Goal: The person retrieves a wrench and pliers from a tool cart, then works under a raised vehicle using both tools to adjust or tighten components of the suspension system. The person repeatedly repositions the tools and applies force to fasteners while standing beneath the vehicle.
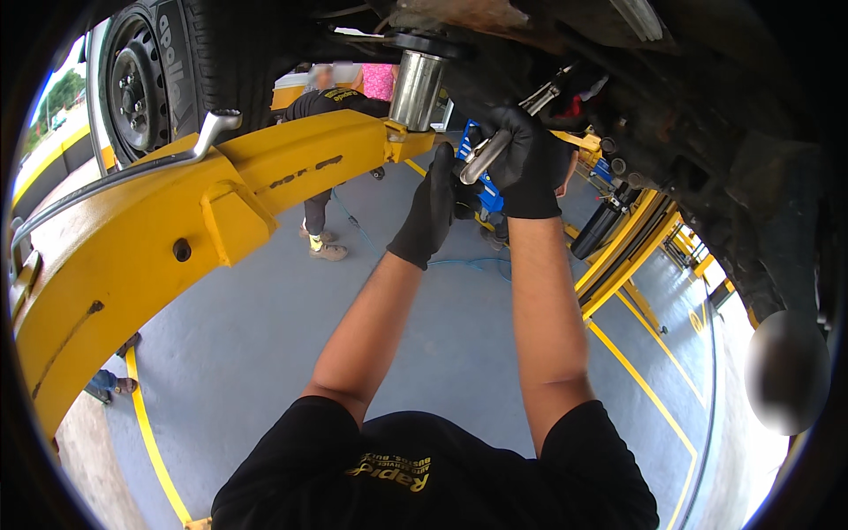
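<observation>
Both my hands wear black gloves and are raised under a car's dark underside (698,97). My right hand (527,168) is closed around a silver wrench (486,159), its rounded lower end pointing down toward my other hand. Above the right fist a shiny metal shaft (541,99) runs up toward the underside; whether it belongs to the wrench I cannot tell. My left hand (431,208) is beside the wrench's lower end, fingers stretched upward and partly hidden; contact is unclear.
A yellow lift arm (300,163) with a silver lift post (417,91) extends from the left. A long wrench (212,132) lies on it, near a wheel (137,84). Behind are a bending person (331,104), a blue hose (464,261) and a yellow lift column (618,261).
</observation>
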`<act>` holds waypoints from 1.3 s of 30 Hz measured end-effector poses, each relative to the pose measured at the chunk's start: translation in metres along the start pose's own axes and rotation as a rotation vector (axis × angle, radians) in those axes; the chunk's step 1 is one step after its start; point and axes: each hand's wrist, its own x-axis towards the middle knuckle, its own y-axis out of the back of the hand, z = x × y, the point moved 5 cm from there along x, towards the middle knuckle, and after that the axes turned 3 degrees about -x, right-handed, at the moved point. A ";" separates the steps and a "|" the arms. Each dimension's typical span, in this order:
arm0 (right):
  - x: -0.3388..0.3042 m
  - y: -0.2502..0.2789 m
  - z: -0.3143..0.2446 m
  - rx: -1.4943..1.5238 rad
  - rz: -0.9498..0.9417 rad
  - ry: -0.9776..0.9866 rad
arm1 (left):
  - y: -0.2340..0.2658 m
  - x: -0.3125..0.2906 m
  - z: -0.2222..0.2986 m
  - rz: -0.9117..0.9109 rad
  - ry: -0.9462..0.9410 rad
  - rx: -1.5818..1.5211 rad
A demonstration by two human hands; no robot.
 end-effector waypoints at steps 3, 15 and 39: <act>0.006 0.006 0.007 0.026 -0.053 -0.062 | -0.012 -0.016 0.020 -0.130 -0.376 0.170; 0.007 0.000 0.010 0.105 0.057 -0.005 | -0.018 -0.015 0.035 -0.225 -0.459 0.396; -0.067 0.066 0.044 -0.302 -0.143 0.332 | -0.049 -0.237 0.203 0.195 -1.449 1.600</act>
